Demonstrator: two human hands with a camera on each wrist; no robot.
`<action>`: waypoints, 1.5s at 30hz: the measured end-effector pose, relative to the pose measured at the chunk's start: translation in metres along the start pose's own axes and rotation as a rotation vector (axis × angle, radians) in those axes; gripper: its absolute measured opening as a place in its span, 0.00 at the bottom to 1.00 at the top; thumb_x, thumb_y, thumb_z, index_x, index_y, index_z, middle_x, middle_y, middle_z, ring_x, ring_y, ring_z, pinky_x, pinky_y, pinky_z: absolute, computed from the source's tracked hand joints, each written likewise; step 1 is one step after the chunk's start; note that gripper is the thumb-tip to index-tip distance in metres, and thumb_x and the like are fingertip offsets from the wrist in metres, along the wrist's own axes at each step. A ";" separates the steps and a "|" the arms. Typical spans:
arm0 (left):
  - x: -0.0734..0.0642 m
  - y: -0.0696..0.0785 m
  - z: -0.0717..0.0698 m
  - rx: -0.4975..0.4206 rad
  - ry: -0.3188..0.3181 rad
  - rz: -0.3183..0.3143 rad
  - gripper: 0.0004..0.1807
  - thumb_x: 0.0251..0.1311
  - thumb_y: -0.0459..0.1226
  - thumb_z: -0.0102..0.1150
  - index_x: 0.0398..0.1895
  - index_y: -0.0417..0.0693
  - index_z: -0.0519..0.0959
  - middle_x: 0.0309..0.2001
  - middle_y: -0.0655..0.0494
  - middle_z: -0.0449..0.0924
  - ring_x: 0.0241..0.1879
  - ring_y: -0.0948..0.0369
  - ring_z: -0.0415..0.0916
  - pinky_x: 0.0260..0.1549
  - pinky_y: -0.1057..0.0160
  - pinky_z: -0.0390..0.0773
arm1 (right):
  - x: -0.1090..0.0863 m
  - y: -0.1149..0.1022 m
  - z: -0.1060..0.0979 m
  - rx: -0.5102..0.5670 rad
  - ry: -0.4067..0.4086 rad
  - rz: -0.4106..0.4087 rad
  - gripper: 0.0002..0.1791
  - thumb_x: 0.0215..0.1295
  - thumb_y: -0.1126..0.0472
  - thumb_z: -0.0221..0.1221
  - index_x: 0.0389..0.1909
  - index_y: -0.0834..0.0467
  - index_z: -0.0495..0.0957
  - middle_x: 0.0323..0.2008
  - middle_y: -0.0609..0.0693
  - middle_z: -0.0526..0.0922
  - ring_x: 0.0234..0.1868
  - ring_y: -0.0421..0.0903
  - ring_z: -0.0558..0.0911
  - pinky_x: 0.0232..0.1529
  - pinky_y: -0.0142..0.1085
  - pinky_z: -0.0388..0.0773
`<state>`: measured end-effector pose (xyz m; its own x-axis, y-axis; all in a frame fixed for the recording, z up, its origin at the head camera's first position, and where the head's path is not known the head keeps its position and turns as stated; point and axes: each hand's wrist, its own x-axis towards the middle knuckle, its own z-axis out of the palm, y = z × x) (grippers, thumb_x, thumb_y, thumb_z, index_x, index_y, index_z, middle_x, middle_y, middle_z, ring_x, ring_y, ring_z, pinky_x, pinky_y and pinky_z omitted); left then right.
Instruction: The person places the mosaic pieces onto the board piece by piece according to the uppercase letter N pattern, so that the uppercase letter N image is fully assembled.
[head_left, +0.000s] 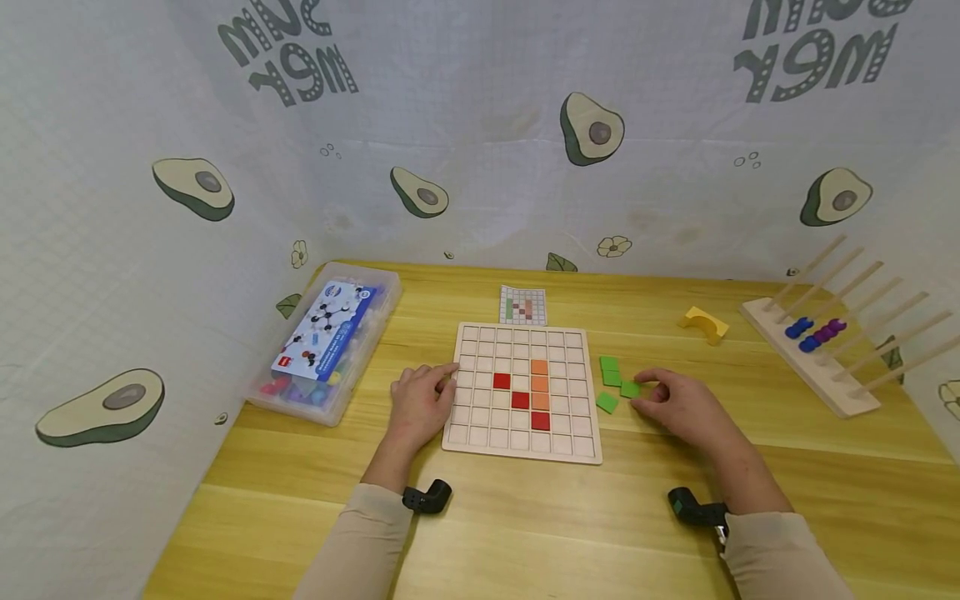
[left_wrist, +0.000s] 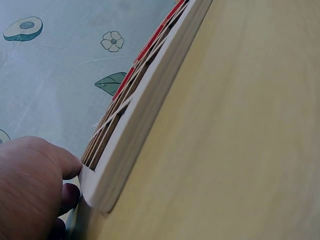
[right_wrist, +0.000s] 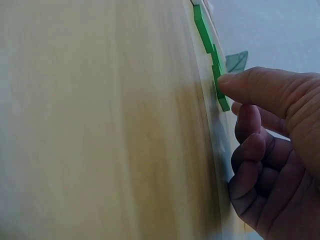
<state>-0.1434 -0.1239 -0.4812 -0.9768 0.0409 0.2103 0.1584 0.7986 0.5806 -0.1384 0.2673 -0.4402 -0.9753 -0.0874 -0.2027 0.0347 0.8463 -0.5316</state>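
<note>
A square wooden grid board (head_left: 480, 429) lies on the table, holding red tiles (head_left: 520, 400) and orange tiles (head_left: 539, 383) in some of its cells. At its left edge, my left hand (head_left: 422, 404) rests with thumb and forefinger against the rim; the left wrist view shows a digit touching the board's corner (left_wrist: 90, 187). To the right of the board, my right hand (head_left: 678, 404) pinches a green tile (head_left: 630, 389) between thumb and forefinger. The other green tiles (head_left: 610, 364) lie between that hand and the board. In the right wrist view, the thumb (right_wrist: 250, 85) touches the green tile's edge.
Behind the board lies a small printed pattern card (head_left: 522, 306). A clear plastic case (head_left: 322, 342) of coloured pieces stands at left. Far right, a wooden peg rack (head_left: 810, 358) carries blue and purple beads, with a yellow arch block (head_left: 705, 323) nearby.
</note>
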 end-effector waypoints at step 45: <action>-0.001 0.002 -0.002 -0.003 -0.008 -0.005 0.17 0.71 0.42 0.58 0.59 0.58 0.84 0.30 0.58 0.79 0.35 0.56 0.67 0.41 0.54 0.60 | 0.005 -0.038 0.003 0.006 0.020 -0.128 0.19 0.69 0.57 0.64 0.55 0.63 0.79 0.29 0.50 0.78 0.27 0.44 0.72 0.27 0.34 0.68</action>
<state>-0.1422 -0.1239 -0.4786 -0.9787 0.0418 0.2009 0.1540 0.7969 0.5842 -0.1439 0.2328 -0.4233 -0.9761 -0.1833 -0.1164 -0.0887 0.8260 -0.5567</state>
